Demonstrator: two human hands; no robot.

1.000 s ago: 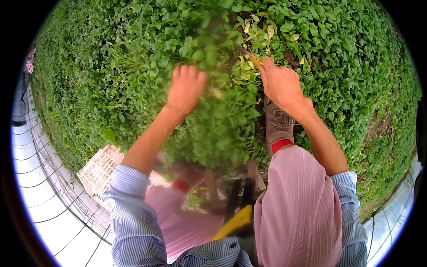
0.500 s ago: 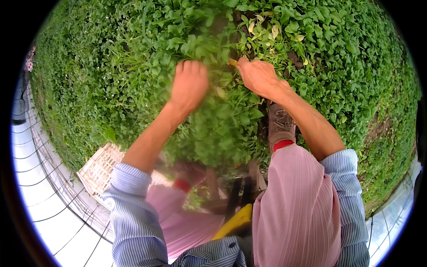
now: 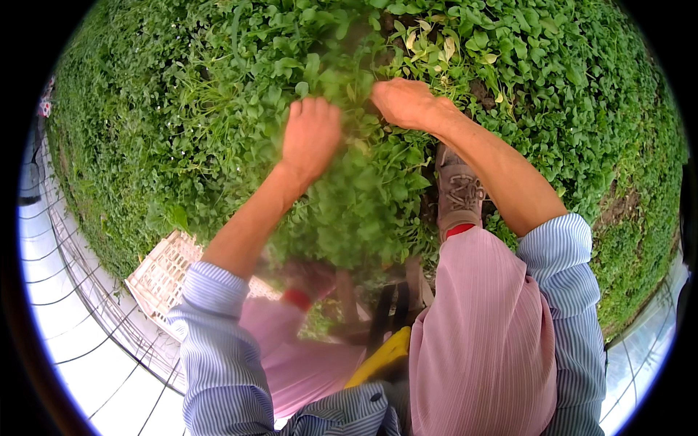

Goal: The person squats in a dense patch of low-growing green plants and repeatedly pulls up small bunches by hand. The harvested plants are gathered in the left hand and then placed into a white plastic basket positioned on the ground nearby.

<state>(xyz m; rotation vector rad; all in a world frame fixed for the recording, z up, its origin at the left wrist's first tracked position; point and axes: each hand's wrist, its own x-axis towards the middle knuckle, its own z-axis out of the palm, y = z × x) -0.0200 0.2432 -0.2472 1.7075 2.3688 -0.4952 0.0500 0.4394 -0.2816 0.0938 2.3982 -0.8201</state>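
My left hand (image 3: pixel 313 134) is closed in a loose fist, back up, low over leafy green plants (image 3: pixel 287 69). Whatever lies inside its fingers is hidden, and its right edge is blurred. A short way to the right and slightly farther off, my right hand (image 3: pixel 406 102) is closed too, its fingertips turned down and left into the leaves. The hand itself covers what it grips. Between the two hands stand leafy stems (image 3: pixel 356 87), smeared by a hazy patch in the picture.
Yellowed leaves (image 3: pixel 448 49) and bare soil (image 3: pixel 481 94) lie beyond my right hand. My shoe (image 3: pixel 458 192) stands among the plants. A pale slatted plastic crate (image 3: pixel 166 272) sits at the lower left. Something yellow (image 3: pixel 382 357) shows between my legs, near dark straps (image 3: pixel 392 312).
My right hand has moved a little away and left, toward the stems. The thin yellow-orange piece that stuck out from its fingers is out of sight. My left hand has hardly moved.
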